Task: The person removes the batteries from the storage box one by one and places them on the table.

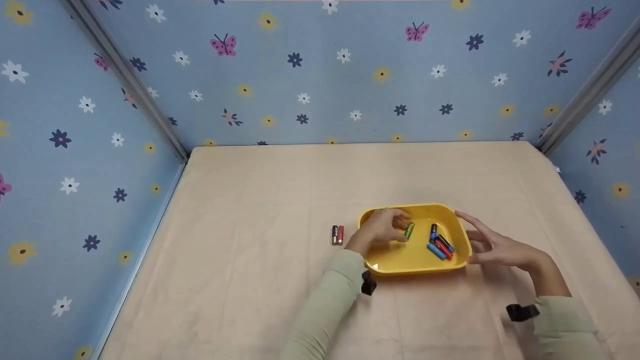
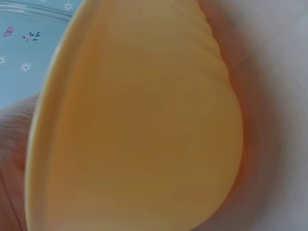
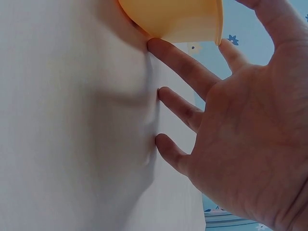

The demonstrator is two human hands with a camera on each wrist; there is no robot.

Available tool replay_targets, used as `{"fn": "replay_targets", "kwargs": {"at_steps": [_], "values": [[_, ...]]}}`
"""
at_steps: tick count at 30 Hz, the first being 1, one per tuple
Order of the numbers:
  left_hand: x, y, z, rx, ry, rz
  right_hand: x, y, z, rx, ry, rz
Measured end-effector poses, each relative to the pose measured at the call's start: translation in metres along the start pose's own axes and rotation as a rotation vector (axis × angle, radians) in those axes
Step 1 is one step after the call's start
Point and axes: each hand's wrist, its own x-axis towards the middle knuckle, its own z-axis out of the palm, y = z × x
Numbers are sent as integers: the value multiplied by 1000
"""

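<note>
A yellow plastic tray (image 1: 390,267) stands on the cloth-covered table. My left hand (image 1: 382,226) reaches over its left side, fingers bent down beside a small green battery (image 1: 409,230); whether they pinch it cannot be made out. In the left wrist view the tray's outer wall (image 2: 144,115) hides the fingertips. At the tray's right end my right hand (image 1: 500,248) touches the rim and side with spread, fairly straight fingers; the right wrist view shows the palm (image 3: 250,130). Inside the tray on the right lie several batteries (image 1: 440,248), blue, red and dark.
Left of the tray, two batteries, one black (image 1: 335,235) and one red (image 1: 341,235), lie side by side on the beige cloth (image 1: 240,225). Blue flowered panels (image 1: 325,75) enclose the table at the back and both sides.
</note>
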Motion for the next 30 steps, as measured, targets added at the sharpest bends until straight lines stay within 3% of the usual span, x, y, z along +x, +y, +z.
{"fn": "replay_targets", "kwargs": {"at_steps": [9, 16, 22, 30], "values": [[3, -2, 1, -34, 25, -13, 2, -1, 1, -11, 4, 24], [3, 1, 0, -39, -27, -22, 1, -1, 0, -4, 0, 31], [5, 9, 5, 124, -31, 22, 1, 1, -1, 10, -3, 22], [3, 17, 17, 299, 34, -28, 2, -1, 0, -1, -1, 33]]}}
